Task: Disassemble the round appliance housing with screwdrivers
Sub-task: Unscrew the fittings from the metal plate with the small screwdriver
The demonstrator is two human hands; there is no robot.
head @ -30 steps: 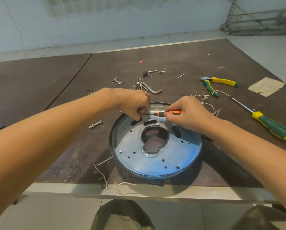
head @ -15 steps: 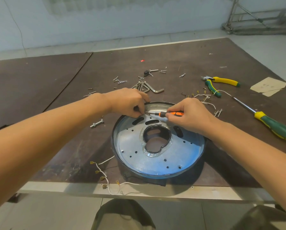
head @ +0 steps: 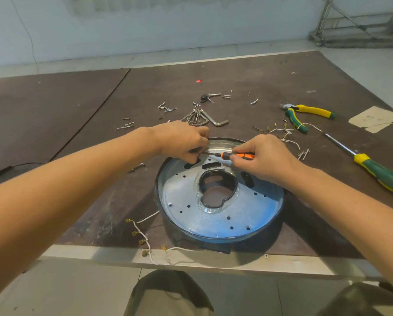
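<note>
The left hand sits at the upper left rim of the round housing, fingers curled over the rim's edge and thumb tucked down onto the metal plate inside, so that it grips the rim. Whether it also pinches something small there is hidden under the fingers. The right hand is curled too, thumb and fingertips pinching the orange-and-black handle of a small screwdriver. The tool lies almost level across the top of the housing, with its thin shaft pointing left into the left hand's fingers. The housing lies flat in the lower middle of the frame, near the bottom edge of the dark brown table, showing a perforated silver plate with an irregular opening at its centre. Above the hands lie scattered screws and a bunch of hex keys. A large green-and-yellow screwdriver and pliers lie at the right, and a white wire with brass terminals trails off the housing's lower left. Compared with a second ago, both hands and the small screwdriver keep nearly the same place at the housing's upper rim. The left thumb has drawn in slightly, and the tools and screws on the table have not moved.
</note>
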